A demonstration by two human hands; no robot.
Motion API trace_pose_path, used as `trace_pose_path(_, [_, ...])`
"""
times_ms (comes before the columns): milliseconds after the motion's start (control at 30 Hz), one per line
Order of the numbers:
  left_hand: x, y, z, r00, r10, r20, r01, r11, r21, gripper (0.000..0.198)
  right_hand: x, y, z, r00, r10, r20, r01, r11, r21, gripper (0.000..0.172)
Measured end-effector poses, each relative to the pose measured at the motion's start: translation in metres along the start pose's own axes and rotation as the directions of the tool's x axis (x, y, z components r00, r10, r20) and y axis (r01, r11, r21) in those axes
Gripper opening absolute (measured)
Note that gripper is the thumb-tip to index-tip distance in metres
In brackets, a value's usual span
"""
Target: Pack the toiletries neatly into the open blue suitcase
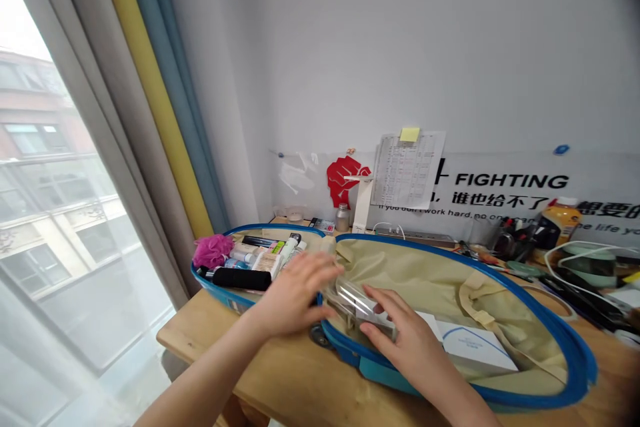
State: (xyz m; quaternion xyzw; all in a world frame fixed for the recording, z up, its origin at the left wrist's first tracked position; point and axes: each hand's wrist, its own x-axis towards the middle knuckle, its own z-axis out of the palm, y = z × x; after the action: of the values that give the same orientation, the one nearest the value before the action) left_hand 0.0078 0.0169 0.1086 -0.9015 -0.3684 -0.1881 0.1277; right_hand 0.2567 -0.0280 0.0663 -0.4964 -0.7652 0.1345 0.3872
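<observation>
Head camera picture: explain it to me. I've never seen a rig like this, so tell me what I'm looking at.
This picture comes from a camera worn on a person's head, looking forward and down, so the two arms are the wearer's own. No machine appears. The right hand holds a clear plastic pouch, and the left hand lies open beside it. Both are over an open blue-rimmed suitcase on a wooden table. One half holds toiletries, including a pink bath puff and a black cylindrical item. A white box lies in the other half.

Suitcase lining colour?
The suitcase lining is plain beige, edged in blue. The head view shows it best.
</observation>
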Motion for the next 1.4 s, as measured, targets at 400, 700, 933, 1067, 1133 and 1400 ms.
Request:
trace_pose_path(400, [-0.113, -0.177, -0.038, 0.631, -0.646, 0.429, 0.721, 0.693, -0.017, 0.071, -0.007, 0.014, -0.01, 0.99, 0.072, -0.118, -0.07, 0.997, 0.02, 0.045])
trace_pose_path(700, [-0.115, -0.211, -0.017, 0.62, -0.44, 0.65, 0.707, 0.673, -0.219, 0.077, -0.01, 0.016, -0.01, 0.987, 0.145, -0.063, -0.145, 0.989, 0.009, 0.046])
trace_pose_path(933, [-0.116, -0.219, -0.014, 0.66, -0.406, 0.632, 0.688, 0.665, -0.292, 0.067, -0.011, 0.019, -0.006, 0.991, 0.114, -0.074, -0.115, 0.993, -0.01, 0.046])
trace_pose_path(1067, [-0.116, -0.219, -0.016, 0.687, -0.393, 0.611, 0.68, 0.644, -0.35, 0.066, -0.013, 0.019, -0.006, 0.989, 0.109, -0.095, -0.111, 0.994, -0.018, 0.044])
trace_pose_path(1133, [-0.116, -0.218, -0.019, 0.7, -0.391, 0.598, 0.678, 0.626, -0.385, 0.067, -0.013, 0.018, -0.007, 0.991, 0.109, -0.081, -0.111, 0.994, -0.021, 0.043])
trace_pose_path(1400, [-0.119, -0.208, -0.027, 0.73, -0.415, 0.543, 0.677, 0.545, -0.494, 0.072, -0.013, 0.019, -0.007, 0.993, 0.115, -0.029, -0.116, 0.993, -0.034, 0.045])
